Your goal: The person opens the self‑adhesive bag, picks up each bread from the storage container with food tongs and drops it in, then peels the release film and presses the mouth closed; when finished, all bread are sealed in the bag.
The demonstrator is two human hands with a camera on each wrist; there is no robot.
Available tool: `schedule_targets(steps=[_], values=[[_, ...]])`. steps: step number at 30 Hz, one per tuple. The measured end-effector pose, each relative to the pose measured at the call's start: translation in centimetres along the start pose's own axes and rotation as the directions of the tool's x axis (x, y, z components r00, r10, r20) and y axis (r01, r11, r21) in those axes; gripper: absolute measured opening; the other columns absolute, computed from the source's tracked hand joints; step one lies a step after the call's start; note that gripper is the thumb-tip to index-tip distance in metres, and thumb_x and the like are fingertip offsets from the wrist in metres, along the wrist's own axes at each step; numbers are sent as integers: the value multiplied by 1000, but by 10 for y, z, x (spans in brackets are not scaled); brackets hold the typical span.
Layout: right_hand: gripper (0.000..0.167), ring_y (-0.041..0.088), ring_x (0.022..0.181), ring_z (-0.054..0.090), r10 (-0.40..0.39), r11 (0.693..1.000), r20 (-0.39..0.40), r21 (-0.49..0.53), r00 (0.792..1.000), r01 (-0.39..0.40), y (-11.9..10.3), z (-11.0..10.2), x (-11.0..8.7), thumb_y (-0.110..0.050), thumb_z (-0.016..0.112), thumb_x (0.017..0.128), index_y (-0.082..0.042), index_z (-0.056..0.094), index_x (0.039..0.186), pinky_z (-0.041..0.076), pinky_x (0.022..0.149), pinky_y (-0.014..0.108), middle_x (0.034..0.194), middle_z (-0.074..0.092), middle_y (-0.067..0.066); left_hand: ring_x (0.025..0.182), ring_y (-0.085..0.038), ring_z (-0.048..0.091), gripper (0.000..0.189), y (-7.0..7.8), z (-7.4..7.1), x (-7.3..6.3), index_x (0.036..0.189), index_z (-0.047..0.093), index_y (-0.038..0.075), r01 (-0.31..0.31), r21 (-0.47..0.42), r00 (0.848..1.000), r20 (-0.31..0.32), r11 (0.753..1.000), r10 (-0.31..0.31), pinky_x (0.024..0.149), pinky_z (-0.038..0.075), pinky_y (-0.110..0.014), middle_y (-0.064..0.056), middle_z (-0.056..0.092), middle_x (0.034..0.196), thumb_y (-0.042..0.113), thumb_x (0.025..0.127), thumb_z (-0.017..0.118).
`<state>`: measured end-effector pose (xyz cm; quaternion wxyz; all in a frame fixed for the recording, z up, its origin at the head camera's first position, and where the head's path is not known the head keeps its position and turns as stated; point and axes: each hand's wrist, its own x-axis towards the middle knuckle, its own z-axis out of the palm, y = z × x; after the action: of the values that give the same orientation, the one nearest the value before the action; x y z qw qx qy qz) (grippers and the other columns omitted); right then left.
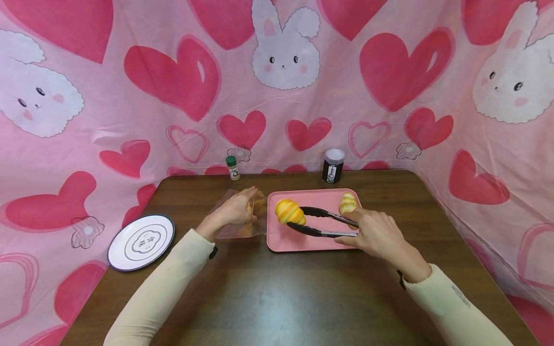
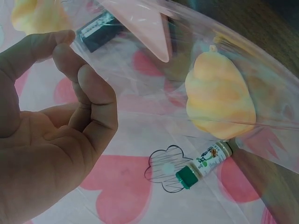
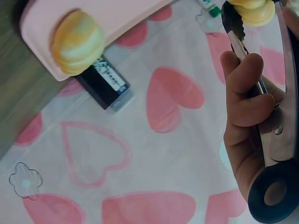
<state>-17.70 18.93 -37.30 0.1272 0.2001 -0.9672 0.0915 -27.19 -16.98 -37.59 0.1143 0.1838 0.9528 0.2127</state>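
Note:
My right hand (image 1: 376,232) grips metal tongs (image 3: 280,130) with black tips. Between the tips, a yellow croissant-shaped bread roll (image 1: 287,211) is held over the left part of the pink tray (image 1: 311,246). Another bread roll (image 1: 347,203) lies at the tray's right end, partly hidden by my right hand in the head view. Left of the tray, my left hand (image 1: 235,210) pinches the edge of a clear plastic bag (image 1: 240,232). Inside that bag is a further yellow bread roll (image 2: 219,95), seen through the film in the left wrist view.
A white plate (image 1: 123,247) with a blue rim lies at the table's left edge. At the back stand a green-capped seasoning bottle (image 1: 233,169) and a dark jar with a white lid (image 1: 333,166). Pink heart-and-rabbit cloth (image 1: 285,105) hangs behind the wooden table (image 1: 268,298).

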Motion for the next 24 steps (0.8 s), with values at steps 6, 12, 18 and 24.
schedule_targets(steps=[6,12,18,24], values=[[58,22,75,68,-21,1000,-9,3,1000,21,-6,-5,-2,-54,86,68,-18,74,112,50,55,42,99,75,1,148,-41,33,87,1,-1,-1,155,31,1,6,-5,1000,11,1000,-6,119,30,-55,-17,25,165,14,82,76],[59,24,79,70,-30,999,-6,11,1000,30,-11,-8,-3,-54,86,68,-19,74,114,51,56,43,103,75,2,148,-41,32,87,1,-2,-1,155,30,0,6,8,1000,12,1000,-6,119,30,-55,-18,25,165,16,82,76],[61,23,79,70,-54,998,2,13,999,54,-15,-9,-3,-56,86,67,-18,75,114,51,56,40,105,75,2,146,-43,34,86,0,-2,-1,153,32,-3,-27,20,1000,2,999,27,119,30,-56,-21,27,163,15,82,76],[63,17,70,63,-61,998,28,20,998,61,-20,-9,2,-57,87,65,-18,75,113,45,52,32,97,72,-1,147,-42,33,85,1,-2,-1,153,32,-4,-27,17,1000,3,999,27,119,30,-56,-20,26,163,12,82,76]])
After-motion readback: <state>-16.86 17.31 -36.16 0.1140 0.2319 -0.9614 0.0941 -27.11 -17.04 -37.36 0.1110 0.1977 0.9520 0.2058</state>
